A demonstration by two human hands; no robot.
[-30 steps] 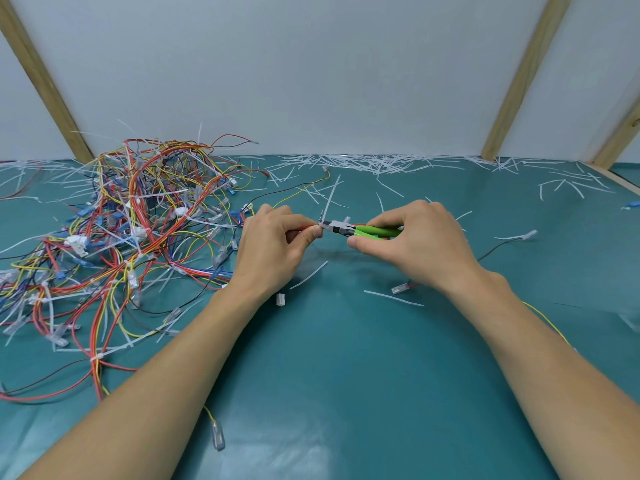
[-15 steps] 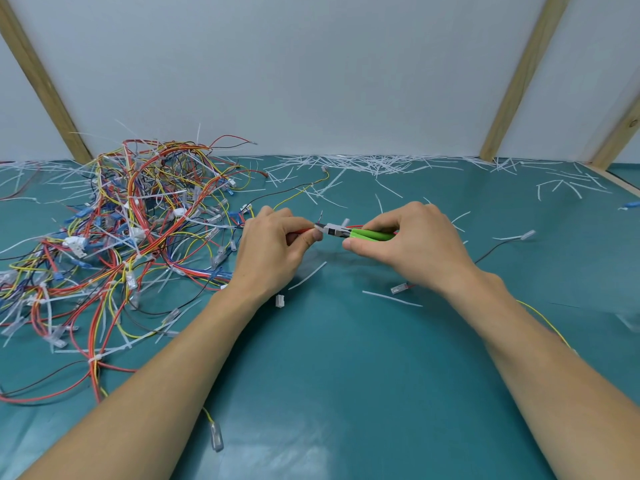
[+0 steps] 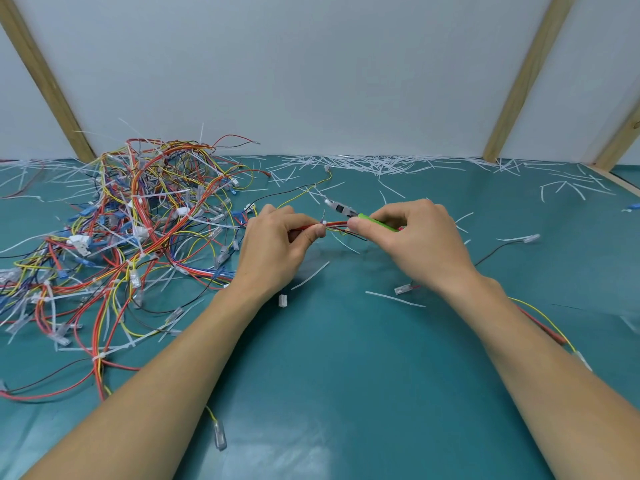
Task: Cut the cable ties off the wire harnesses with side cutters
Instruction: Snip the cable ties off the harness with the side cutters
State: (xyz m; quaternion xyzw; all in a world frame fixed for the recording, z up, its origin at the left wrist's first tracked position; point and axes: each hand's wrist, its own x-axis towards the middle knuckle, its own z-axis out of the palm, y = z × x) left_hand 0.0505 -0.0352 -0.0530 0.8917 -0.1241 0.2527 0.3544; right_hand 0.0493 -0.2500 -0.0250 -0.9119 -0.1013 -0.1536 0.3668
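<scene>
Two bare forearms enter from the lower edge, one from about 7 o'clock and one from about 5 o'clock. No sleeve shows on either arm. The left hand (image 3: 277, 251) and right hand (image 3: 415, 244) wear no gloves, and their wrists and visible fingers carry no watch, band or ring. Fingernails are short and unpainted.

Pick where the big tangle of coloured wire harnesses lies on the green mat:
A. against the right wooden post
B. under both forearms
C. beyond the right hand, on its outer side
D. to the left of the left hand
D: the tangle of wire harnesses spreads over the green mat on the outer side of the left hand.
</scene>
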